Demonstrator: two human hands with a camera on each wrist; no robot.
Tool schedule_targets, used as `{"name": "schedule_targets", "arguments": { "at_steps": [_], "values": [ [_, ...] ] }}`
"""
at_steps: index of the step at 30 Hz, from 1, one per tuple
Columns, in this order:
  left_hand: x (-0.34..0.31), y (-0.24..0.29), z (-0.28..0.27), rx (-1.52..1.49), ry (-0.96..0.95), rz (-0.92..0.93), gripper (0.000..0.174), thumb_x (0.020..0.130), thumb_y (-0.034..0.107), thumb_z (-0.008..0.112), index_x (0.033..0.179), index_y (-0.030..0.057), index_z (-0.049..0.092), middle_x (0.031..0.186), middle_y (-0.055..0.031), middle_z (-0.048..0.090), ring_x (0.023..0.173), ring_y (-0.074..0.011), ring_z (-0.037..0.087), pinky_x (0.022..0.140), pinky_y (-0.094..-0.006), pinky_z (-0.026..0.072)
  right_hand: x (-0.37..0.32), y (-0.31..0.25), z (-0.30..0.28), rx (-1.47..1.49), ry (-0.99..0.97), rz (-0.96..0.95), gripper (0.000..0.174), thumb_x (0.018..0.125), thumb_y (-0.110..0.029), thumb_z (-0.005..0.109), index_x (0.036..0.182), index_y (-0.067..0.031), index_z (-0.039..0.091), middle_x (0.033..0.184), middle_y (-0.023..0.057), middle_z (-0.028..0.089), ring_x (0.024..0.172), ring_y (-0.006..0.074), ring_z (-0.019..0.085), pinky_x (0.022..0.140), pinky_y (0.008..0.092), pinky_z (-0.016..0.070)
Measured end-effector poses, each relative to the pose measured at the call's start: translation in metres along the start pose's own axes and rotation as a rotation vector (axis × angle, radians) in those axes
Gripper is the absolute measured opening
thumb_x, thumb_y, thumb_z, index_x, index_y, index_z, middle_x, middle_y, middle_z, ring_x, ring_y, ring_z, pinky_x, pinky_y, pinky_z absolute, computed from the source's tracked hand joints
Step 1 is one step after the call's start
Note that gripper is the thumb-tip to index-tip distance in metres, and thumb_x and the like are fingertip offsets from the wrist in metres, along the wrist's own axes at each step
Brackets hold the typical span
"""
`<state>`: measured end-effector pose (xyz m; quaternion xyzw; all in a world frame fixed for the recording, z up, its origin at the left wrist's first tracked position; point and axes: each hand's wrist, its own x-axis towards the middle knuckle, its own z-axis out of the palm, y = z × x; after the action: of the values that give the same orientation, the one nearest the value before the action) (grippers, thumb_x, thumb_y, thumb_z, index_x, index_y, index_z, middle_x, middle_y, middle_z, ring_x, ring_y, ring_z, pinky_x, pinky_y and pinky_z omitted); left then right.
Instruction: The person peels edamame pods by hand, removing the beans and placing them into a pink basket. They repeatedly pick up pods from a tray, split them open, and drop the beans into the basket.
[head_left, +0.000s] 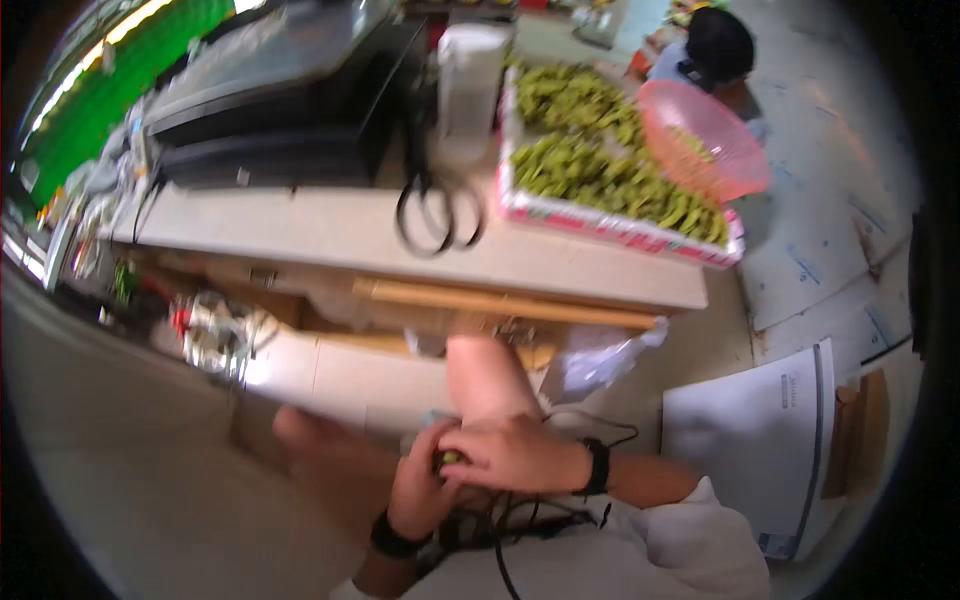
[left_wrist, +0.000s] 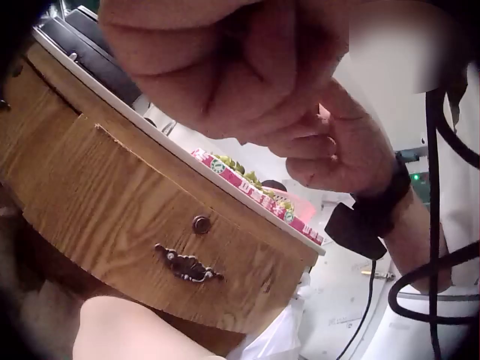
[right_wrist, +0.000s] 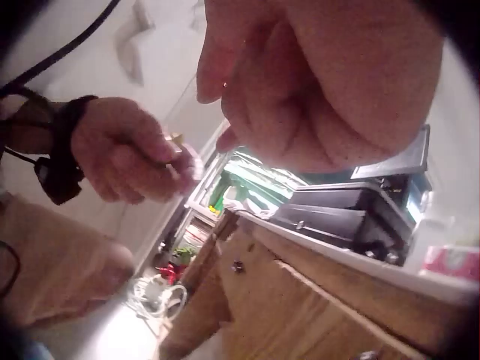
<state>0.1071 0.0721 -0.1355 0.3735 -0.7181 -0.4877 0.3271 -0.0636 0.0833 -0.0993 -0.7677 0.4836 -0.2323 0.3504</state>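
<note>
Both hands meet low over the lap in the head view. My left hand (head_left: 422, 490) curls around a small yellow-green pod (head_left: 450, 457), of which only a bit shows between the fingers. From the other side, my right hand (head_left: 520, 455) brings its thumb and fingertips onto the same pod. In the left wrist view the left hand (left_wrist: 225, 67) looms at the top with curled fingers, its hold hidden. The right wrist view has the right hand (right_wrist: 322, 90) close up, fingers bent, and the left hand (right_wrist: 124, 154) across from it.
On the table (head_left: 300, 225) stands a shallow box (head_left: 625, 235) heaped with yellow-green pods, a pink basket (head_left: 735, 150) leaning over its corner. Black-handled scissors (head_left: 425, 235), a plastic canister (head_left: 470, 90) and a black machine (head_left: 270, 150) stand left. A white bag (head_left: 600, 365) hangs below.
</note>
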Motion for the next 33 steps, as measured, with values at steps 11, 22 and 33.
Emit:
{"name": "schedule_targets", "arguments": {
  "at_steps": [11, 22, 33],
  "values": [
    [-0.009, -0.009, -0.002, -0.373, -0.184, -0.318, 0.022, 0.087, 0.007, 0.057, 0.107, -0.0005, 0.052, 0.095, -0.0071, 0.060, 0.081, -0.0123, 0.056, 0.073, -0.0238, 0.0446, -0.001, 0.004, 0.006, 0.485, 0.188, 0.169, 0.010, 0.087, -0.010, 0.061, 0.088, -0.0007, 0.060, 0.074, 0.0018, 0.060, 0.067, 0.0049, 0.053, 0.060, 0.0203, 0.0427],
    [-0.008, -0.004, -0.005, -0.770, 0.149, -0.263, 0.014, 0.087, 0.003, 0.059, 0.100, -0.0009, 0.056, 0.088, -0.0057, 0.064, 0.076, -0.0068, 0.058, 0.062, -0.0173, 0.0450, 0.000, 0.010, 0.017, 0.742, 0.236, 0.277, 0.011, 0.087, -0.010, 0.061, 0.091, 0.0001, 0.059, 0.079, 0.0003, 0.061, 0.070, 0.0038, 0.054, 0.063, 0.0179, 0.0436],
    [-0.011, -0.014, -0.003, -0.731, 0.136, -0.226, 0.010, 0.088, 0.002, 0.058, 0.097, -0.0027, 0.057, 0.088, -0.0095, 0.065, 0.081, -0.0098, 0.061, 0.070, -0.0200, 0.0477, -0.004, 0.013, 0.022, 0.794, 0.211, 0.300, 0.012, 0.086, -0.005, 0.059, 0.095, 0.0022, 0.058, 0.081, 0.0017, 0.063, 0.074, 0.0034, 0.057, 0.064, 0.0179, 0.0465]
  ]
}}
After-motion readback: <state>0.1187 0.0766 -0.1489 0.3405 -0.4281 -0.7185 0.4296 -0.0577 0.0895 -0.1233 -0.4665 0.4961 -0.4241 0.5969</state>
